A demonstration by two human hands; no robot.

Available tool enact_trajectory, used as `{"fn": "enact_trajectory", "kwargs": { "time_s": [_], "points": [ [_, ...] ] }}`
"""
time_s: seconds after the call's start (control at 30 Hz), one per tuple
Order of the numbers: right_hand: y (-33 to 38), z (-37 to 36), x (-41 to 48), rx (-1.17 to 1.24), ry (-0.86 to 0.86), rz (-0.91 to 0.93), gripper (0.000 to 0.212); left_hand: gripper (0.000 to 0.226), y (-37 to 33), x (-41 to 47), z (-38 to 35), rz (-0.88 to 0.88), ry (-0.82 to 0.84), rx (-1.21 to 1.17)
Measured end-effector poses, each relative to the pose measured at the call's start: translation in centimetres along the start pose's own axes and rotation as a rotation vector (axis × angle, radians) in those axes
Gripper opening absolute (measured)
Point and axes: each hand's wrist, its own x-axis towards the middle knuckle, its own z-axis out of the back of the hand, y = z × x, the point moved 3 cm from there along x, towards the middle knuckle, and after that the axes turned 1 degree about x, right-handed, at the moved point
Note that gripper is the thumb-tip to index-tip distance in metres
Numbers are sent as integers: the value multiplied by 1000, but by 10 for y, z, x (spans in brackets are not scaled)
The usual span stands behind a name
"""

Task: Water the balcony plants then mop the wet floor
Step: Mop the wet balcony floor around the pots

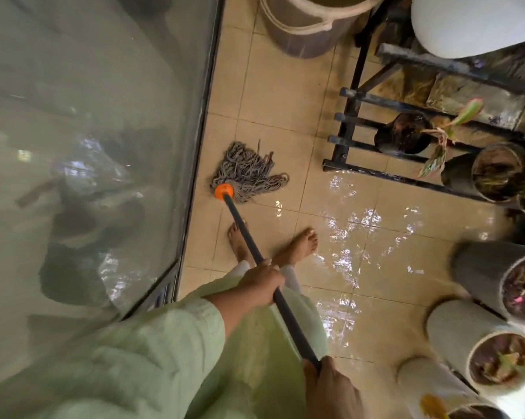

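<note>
A string mop (247, 173) with an orange collar lies spread on the beige tiled floor (273, 95) close to the glass door. Its dark handle (288, 316) runs down toward me. My left hand (262, 285) grips the handle midway, above my bare feet. My right hand (330, 388) grips the handle's upper end near the bottom edge of the view. Shiny water (345, 237) covers the tiles to the right of my feet, reaching toward the potted plants (497, 358).
A glass sliding door (89, 146) fills the left side. A large brown tub (306, 22) stands at the top. A black metal rack (354, 122) with small pots (403, 134) stands at the right. Several ribbed planters line the lower right.
</note>
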Motion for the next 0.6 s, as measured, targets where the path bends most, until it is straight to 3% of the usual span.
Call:
{"fn": "enact_trajectory", "kwargs": {
  "time_s": [0.17,0.23,0.3,0.4,0.6],
  "points": [
    [53,11,6,220,38,50,35,25,36,17,58,82,-127,-33],
    [86,35,16,380,-5,127,33,38,55,21,98,105,-215,-51],
    [119,64,36,520,-31,196,32,43,69,34,144,135,-311,56],
    [158,106,73,581,-55,268,43,37,77,55,202,123,-351,201],
    [169,145,109,626,-50,286,49,43,82,79,238,111,-414,168]
  ]
}}
